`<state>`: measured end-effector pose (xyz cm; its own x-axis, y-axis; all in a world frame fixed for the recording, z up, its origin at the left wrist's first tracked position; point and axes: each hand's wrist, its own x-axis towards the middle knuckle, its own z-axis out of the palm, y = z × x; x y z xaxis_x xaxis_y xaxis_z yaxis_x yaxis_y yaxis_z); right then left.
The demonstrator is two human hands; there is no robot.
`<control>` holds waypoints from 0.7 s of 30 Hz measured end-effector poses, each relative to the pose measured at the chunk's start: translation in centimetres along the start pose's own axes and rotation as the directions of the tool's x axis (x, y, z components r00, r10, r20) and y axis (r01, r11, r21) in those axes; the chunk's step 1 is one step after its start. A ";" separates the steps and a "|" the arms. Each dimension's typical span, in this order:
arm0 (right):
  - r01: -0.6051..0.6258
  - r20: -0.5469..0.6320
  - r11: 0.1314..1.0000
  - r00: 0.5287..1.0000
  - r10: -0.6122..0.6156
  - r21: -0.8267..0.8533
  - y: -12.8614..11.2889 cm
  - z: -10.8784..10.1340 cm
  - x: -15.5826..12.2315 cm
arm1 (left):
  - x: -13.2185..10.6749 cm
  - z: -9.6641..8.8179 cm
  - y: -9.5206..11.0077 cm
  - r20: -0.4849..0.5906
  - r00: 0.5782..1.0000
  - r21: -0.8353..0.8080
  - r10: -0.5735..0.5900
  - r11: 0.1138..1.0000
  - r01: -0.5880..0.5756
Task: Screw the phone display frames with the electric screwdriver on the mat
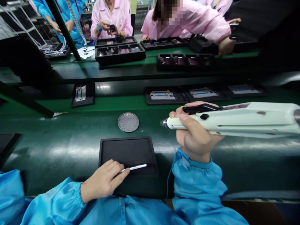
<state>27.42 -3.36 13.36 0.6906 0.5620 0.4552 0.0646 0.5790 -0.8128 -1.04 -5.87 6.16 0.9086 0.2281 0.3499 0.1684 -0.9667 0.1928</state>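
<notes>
Black mat (126,153) beneath the left hand (103,181), perforated metal disc (128,122) beyond.

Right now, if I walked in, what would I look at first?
The pale electric screwdriver in the right hand stands out first, at the right over the green conveyor belt. Next comes the round metal mesh disc on the belt, above the left hand pinching a white stick on a black mat. Beyond, people in pink smocks work over black trays.
</notes>
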 end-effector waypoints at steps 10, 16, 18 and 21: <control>0.034 0.020 0.993 0.999 -0.032 -0.112 0.3 -0.4 -0.2 | 0.0 -0.1 -0.2 0.007 0.996 0.141 0.084 0.986 -0.084; 0.028 0.031 0.988 0.999 -0.023 -0.153 0.4 -0.6 -0.1 | 0.2 -0.2 0.1 0.015 0.995 0.226 0.101 0.969 -0.102; 0.033 0.028 0.986 0.999 -0.029 -0.164 0.5 -0.7 -0.1 | 0.3 -0.2 0.2 0.017 0.995 0.251 0.100 0.963 -0.101; 0.042 0.023 0.984 0.999 -0.039 -0.174 0.5 -0.8 -0.1 | 0.5 -0.2 0.3 0.014 0.995 0.266 0.096 0.959 -0.096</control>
<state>27.97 -3.57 12.59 0.6705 0.5529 0.4946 0.2180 0.4905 -0.8438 -0.66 -6.00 6.56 0.9259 0.1326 0.3536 0.1758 -0.9800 -0.0928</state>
